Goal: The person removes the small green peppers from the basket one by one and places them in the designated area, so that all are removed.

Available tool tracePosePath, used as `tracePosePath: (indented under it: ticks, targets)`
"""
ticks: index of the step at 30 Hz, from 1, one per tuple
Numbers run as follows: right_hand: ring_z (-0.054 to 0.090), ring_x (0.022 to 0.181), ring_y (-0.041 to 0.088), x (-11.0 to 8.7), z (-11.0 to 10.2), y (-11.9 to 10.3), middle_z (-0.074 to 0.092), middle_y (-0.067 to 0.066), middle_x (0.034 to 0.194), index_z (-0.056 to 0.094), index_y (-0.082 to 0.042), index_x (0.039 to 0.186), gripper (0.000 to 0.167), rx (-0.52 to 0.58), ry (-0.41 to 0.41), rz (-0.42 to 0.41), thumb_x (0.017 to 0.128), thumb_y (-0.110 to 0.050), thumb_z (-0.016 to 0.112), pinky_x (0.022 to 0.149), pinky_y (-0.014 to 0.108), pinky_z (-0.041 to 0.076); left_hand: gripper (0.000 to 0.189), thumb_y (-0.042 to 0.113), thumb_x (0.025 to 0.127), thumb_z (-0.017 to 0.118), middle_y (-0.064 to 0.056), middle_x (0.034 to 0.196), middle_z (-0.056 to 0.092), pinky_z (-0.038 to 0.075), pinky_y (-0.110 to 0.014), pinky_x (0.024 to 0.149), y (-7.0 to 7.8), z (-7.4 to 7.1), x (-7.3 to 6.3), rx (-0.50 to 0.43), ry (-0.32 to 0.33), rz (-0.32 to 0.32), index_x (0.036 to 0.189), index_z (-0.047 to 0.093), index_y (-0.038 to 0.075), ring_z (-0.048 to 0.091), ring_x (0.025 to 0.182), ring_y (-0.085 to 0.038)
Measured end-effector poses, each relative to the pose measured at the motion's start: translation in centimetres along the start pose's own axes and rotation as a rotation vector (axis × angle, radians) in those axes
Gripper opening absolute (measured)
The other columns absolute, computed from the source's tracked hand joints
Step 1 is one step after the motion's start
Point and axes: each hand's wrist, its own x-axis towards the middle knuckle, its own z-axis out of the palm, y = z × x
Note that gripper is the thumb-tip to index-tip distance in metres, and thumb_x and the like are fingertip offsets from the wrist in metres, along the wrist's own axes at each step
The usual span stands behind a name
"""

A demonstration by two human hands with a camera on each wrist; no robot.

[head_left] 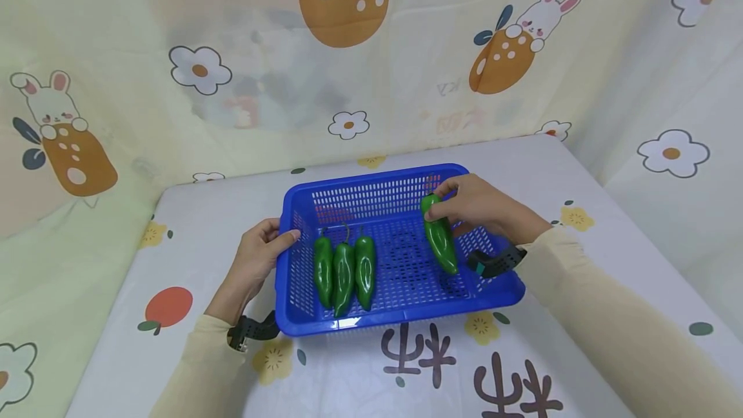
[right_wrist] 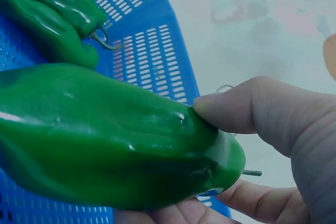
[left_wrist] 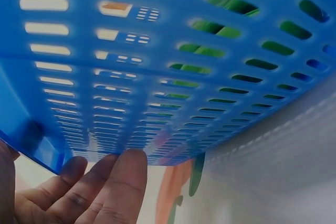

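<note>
Right hand (head_left: 482,206) fingers pinch the green pepper (head_left: 440,240) above the blue basket (head_left: 325,324). Left hand (head_left: 259,257) grips its edge. Better to lower the pepper slowly, parallel to the three peppers (head_left: 344,269)

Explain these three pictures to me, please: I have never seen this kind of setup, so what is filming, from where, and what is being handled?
No machine here: a person works with bare hands and wears three cameras. The wide picture comes from the head, looking down at a table under a printed cloth. On it stands a blue basket with three green peppers lying side by side. The left hand holds the basket's left rim; its wrist camera sees the slotted wall from close by, fingertips against it. The right hand holds a fourth pepper over the basket's right side; its wrist camera shows that grip close up, the thumb pressing the stem end.
</note>
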Motion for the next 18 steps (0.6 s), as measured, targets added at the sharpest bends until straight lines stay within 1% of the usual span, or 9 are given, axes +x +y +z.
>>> tracePosePath:
  ticks: [9, 18]
  targets:
    - [0.07, 0.09, 0.026, -0.8, -1.8, 0.6, 0.056, 0.022, 0.123, 0.052, 0.005, 0.135, 0.058, 0.004, 0.019, 0.016, 0.091, -0.022, 0.079, 0.079, 0.043, 0.065, 0.041, 0.021, 0.102, 0.068, -0.022, 0.116, 0.07, 0.061, -0.024, 0.079, 0.2, 0.1, 0.0, 0.017, 0.003, -0.007, 0.133, 0.058, -0.003, 0.072, 0.09, -0.017]
    - [0.071, 0.093, 0.029, -1.9, -3.6, 0.9, 0.059, 0.024, 0.122, 0.052, 0.003, 0.133, 0.054, -0.031, 0.065, 0.02, 0.093, -0.024, 0.076, 0.081, 0.044, 0.065, 0.042, 0.022, 0.102, 0.067, -0.022, 0.118, 0.07, 0.061, -0.024, 0.081, 0.2, 0.1, -0.2, 0.024, 0.001, -0.01, 0.135, 0.058, -0.002, 0.072, 0.093, -0.019]
